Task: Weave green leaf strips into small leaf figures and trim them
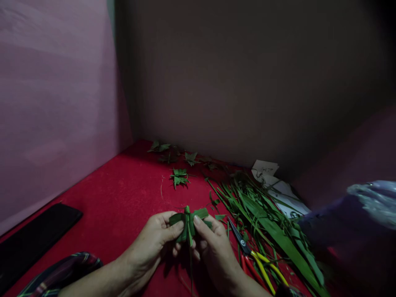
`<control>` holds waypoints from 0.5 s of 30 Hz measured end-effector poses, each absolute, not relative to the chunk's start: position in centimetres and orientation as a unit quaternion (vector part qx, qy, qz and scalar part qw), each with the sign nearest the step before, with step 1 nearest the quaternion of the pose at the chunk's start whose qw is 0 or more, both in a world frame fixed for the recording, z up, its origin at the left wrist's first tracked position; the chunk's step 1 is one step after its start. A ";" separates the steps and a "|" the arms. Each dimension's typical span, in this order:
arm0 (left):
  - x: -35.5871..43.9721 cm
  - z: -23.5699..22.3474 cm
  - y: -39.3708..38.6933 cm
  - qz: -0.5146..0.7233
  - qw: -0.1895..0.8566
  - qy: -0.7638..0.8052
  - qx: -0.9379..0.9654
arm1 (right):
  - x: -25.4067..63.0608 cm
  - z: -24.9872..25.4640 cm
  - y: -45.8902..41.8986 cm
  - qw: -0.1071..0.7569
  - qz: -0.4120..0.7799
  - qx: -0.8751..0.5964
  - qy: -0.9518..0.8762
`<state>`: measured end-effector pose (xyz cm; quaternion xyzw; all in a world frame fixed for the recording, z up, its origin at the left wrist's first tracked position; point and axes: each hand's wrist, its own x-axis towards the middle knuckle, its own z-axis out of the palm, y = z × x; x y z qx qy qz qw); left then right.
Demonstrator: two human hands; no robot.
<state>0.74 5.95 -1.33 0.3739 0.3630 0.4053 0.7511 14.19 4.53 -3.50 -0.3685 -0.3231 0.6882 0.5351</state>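
Both my hands pinch a folded green leaf piece [188, 222] just above the red cloth. My left hand [157, 239] grips its left side with thumb and fingers closed. My right hand [213, 247] holds its right side, thumb on top. A thin leaf strip hangs down from the piece between my wrists. Scissors [243, 243] with yellow and red handles lie just right of my right hand.
A heap of long green leaf strips [266, 214] lies to the right on the red cloth [123, 194]. Several finished folded leaf shapes [178, 177] sit farther back. White paper [272, 181] lies near the wall. A black flat object [34, 237] rests at left. A blurred bluish thing [355, 214] is at right.
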 end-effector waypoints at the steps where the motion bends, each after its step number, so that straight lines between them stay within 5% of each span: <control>1: 0.7 -1.4 6.0 0.406 0.752 0.362 0.371 | 14.1 -3.5 4.5 0.540 0.683 -0.370 -0.324; 15: 0.8 -1.5 5.9 0.388 0.769 0.357 0.361 | 14.1 -2.9 4.5 0.506 0.718 -0.362 -0.313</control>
